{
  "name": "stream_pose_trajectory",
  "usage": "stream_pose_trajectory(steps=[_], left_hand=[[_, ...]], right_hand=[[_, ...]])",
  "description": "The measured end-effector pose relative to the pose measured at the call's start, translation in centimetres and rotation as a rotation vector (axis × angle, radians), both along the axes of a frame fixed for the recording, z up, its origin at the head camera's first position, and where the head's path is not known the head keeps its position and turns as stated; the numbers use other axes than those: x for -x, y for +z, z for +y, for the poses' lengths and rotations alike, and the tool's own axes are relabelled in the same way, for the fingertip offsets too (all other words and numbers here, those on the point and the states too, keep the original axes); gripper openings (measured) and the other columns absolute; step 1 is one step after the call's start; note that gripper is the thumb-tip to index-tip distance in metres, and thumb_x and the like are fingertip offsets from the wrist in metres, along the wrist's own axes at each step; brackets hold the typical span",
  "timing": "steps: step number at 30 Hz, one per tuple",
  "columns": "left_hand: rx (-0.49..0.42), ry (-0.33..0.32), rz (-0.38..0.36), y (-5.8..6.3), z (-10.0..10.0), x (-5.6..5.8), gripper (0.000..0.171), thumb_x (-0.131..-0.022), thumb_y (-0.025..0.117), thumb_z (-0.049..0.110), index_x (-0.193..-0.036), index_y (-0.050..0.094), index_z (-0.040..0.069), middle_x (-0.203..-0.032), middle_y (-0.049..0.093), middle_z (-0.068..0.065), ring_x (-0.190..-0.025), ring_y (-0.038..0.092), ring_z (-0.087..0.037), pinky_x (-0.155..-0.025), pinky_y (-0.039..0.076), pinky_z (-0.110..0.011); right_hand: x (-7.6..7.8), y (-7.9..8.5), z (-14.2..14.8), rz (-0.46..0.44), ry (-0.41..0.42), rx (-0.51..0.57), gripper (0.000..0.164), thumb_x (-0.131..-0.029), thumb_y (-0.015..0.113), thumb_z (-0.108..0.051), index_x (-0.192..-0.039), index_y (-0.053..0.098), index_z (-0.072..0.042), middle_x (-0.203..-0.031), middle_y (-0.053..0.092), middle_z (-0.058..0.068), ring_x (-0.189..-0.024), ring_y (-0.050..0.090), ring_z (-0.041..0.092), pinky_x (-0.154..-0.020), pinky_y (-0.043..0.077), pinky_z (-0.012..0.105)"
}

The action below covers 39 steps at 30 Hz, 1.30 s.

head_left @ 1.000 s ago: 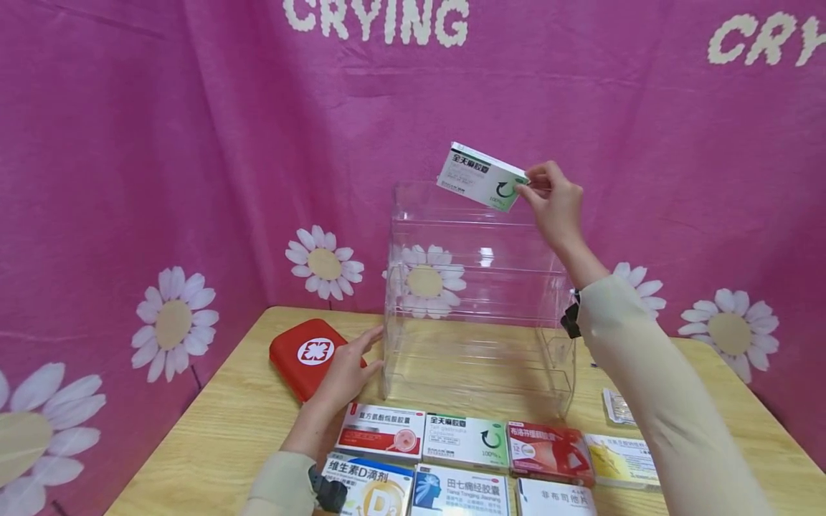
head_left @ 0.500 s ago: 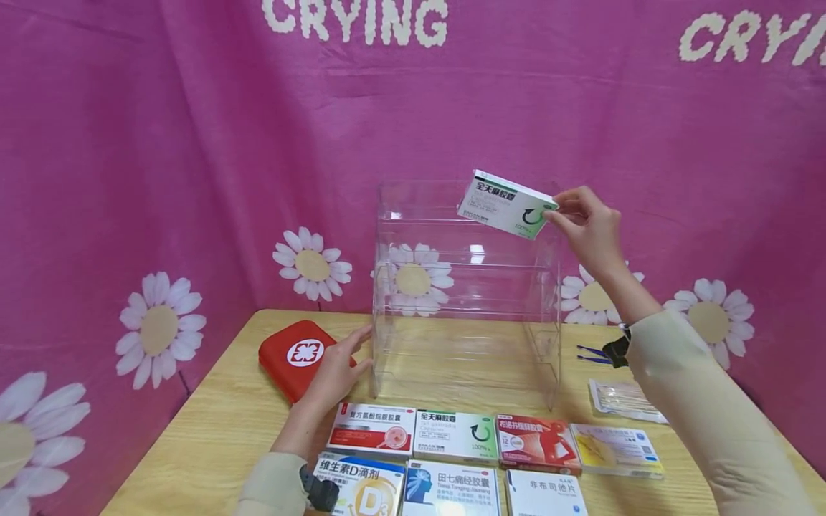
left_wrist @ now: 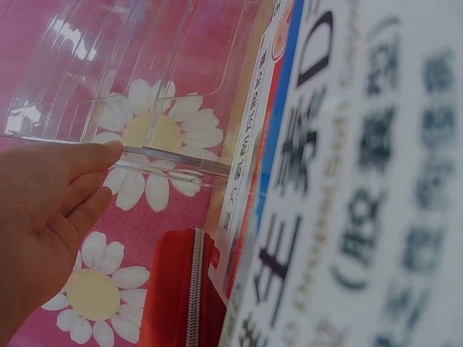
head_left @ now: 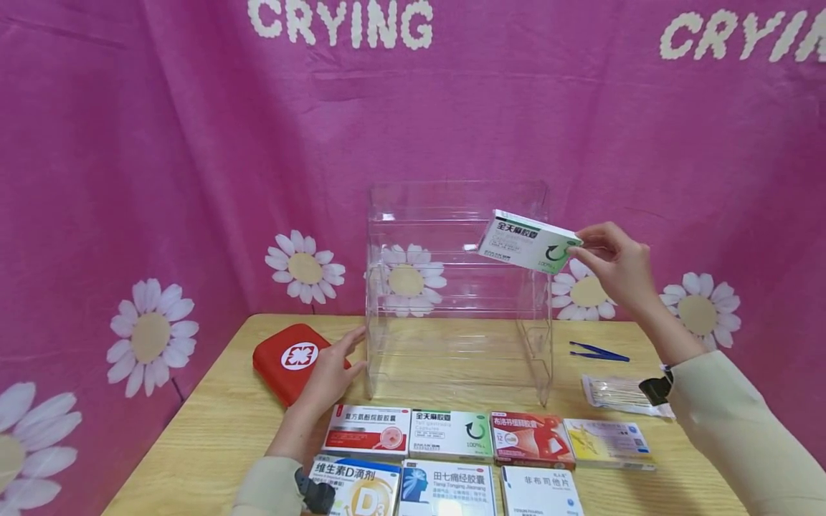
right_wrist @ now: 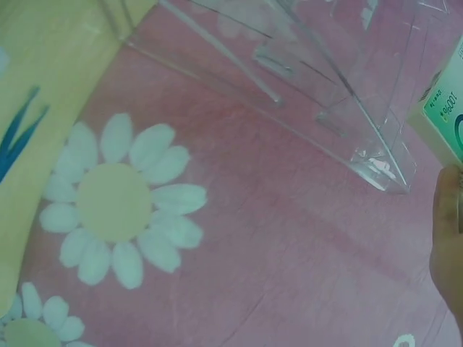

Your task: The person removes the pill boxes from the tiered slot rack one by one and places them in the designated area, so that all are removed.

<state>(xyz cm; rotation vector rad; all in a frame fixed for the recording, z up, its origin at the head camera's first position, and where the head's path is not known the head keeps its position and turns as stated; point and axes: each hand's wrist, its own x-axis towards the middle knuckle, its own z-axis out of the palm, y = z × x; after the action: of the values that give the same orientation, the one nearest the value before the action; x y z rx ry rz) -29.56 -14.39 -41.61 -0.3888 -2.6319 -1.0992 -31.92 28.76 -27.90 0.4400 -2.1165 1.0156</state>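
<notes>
A clear acrylic tiered rack (head_left: 445, 309) stands upright toward the back of the table. My right hand (head_left: 618, 264) pinches a white and green medicine box (head_left: 530, 242) by its right end, tilted in the air before the rack's upper right part. In the right wrist view, only that box's corner (right_wrist: 441, 108) and part of the hand (right_wrist: 448, 246) show at the right edge. My left hand (head_left: 328, 376) has its fingers extended at the rack's lower left side. In the left wrist view, the fingertips lie right along the rack's edge (left_wrist: 188, 160).
Medicine boxes lie in two rows before the rack, among them a matching green one (head_left: 452, 433) and a red one (head_left: 532, 438). A red zipped case (head_left: 277, 365) lies left. Blue tweezers (head_left: 600, 352) and a cotton swab pack (head_left: 616, 394) lie right.
My right hand has moved right and down with the medicine box, from above the rack's top to before its upper right. The left hand stays by the rack's side. The view has shifted slightly.
</notes>
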Motion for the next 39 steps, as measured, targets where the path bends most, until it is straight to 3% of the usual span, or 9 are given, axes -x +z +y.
stream_pose_trajectory(steps=[8, 14, 21, 31, 39], left_hand=[[-0.001, -0.014, 0.017, -0.1, -0.1, 0.0, 0.065, -0.084, 0.073, 0.004, -0.144, 0.047, 0.009, -0.140, 0.059, -0.013, -0.124, 0.060, -0.035, -0.104, 0.051, -0.048], [0.010, -0.007, 0.026, -0.1, -0.1, 0.1, 0.065, -0.084, 0.074, 0.003, -0.143, 0.048, 0.009, -0.139, 0.059, -0.013, -0.123, 0.061, -0.035, -0.104, 0.051, -0.048], [0.021, -0.005, 0.006, -0.1, 0.0, 0.1, 0.066, -0.085, 0.073, 0.004, -0.145, 0.046, 0.011, -0.141, 0.058, -0.012, -0.125, 0.060, -0.035, -0.105, 0.050, -0.049], [0.032, -0.022, 0.025, -0.1, 0.1, -0.1, 0.066, -0.085, 0.073, 0.003, -0.144, 0.046, 0.008, -0.140, 0.059, -0.015, -0.123, 0.060, -0.037, -0.104, 0.051, -0.049], [0.021, -0.030, 0.017, -0.1, 0.0, -0.1, 0.065, -0.085, 0.073, 0.003, -0.144, 0.047, 0.010, -0.140, 0.058, -0.015, -0.123, 0.060, -0.037, -0.103, 0.051, -0.050]], right_hand=[[-3.1, -2.1, 2.4, -0.023, -0.042, -0.089, 0.022, -0.087, 0.072, -0.007, -0.106, 0.065, -0.001, -0.086, 0.055, -0.038, -0.076, 0.056, -0.026, -0.070, 0.045, -0.005], [-5.2, -3.9, 4.5, -0.014, -0.012, -0.138, 0.021, -0.084, 0.073, 0.000, -0.104, 0.065, -0.001, -0.087, 0.056, -0.038, -0.074, 0.057, -0.023, -0.066, 0.047, -0.002], [-7.7, -6.3, 6.7, -0.003, 0.020, -0.140, 0.028, -0.076, 0.074, 0.013, -0.100, 0.068, 0.001, -0.088, 0.060, -0.029, -0.073, 0.059, -0.016, -0.065, 0.048, 0.000], [-11.5, -9.7, 9.4, -0.097, 0.073, -0.181, 0.030, -0.075, 0.073, 0.014, -0.100, 0.068, -0.003, -0.089, 0.064, -0.025, -0.076, 0.062, -0.015, -0.064, 0.050, 0.002], [-13.7, -11.8, 11.1, -0.221, 0.133, -0.197, 0.031, -0.077, 0.072, 0.012, -0.099, 0.068, -0.010, -0.093, 0.066, -0.021, -0.080, 0.065, -0.011, -0.065, 0.053, 0.006]])
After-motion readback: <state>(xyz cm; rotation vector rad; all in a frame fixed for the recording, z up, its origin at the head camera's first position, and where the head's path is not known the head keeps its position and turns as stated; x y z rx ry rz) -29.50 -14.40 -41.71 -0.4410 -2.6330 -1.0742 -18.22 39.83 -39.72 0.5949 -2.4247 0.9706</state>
